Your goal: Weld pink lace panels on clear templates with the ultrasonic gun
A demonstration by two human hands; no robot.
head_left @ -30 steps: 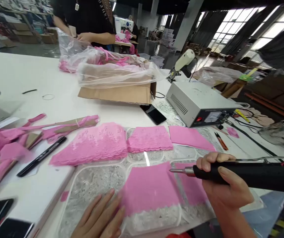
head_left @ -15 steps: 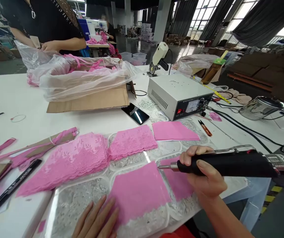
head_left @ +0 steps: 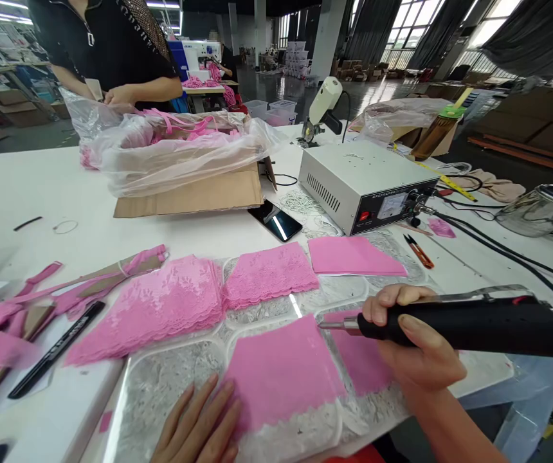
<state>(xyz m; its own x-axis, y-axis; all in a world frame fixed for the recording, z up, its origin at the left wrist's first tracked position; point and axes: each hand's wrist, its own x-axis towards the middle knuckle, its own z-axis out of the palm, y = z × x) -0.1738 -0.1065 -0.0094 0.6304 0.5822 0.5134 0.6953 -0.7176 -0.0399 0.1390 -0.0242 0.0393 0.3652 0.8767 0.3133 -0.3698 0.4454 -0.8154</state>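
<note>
Pink flat fabric panel (head_left: 283, 373) lies partly beneath our flattened left hand (head_left: 199, 421); our right hand (head_left: 424, 360) grips a black metal-tipped tool (head_left: 489, 326); we should hold the panel smooth.

Far left, pale capitals (head_left: 136, 26) on a black cloth shirt (head_left: 117, 61) seem to include "MARK"; lettering on the grey rectangular metal box (head_left: 361, 170) at right and black cylindrical marker (head_left: 57, 350) near left is illegible.

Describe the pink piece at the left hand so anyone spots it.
On the white table, find the grey patterned mat. On its near half, beside the left hand, lies the pink piece. Flat, unlike the thick lace stack beyond, it is also wider than the pink strip to its right.
</note>
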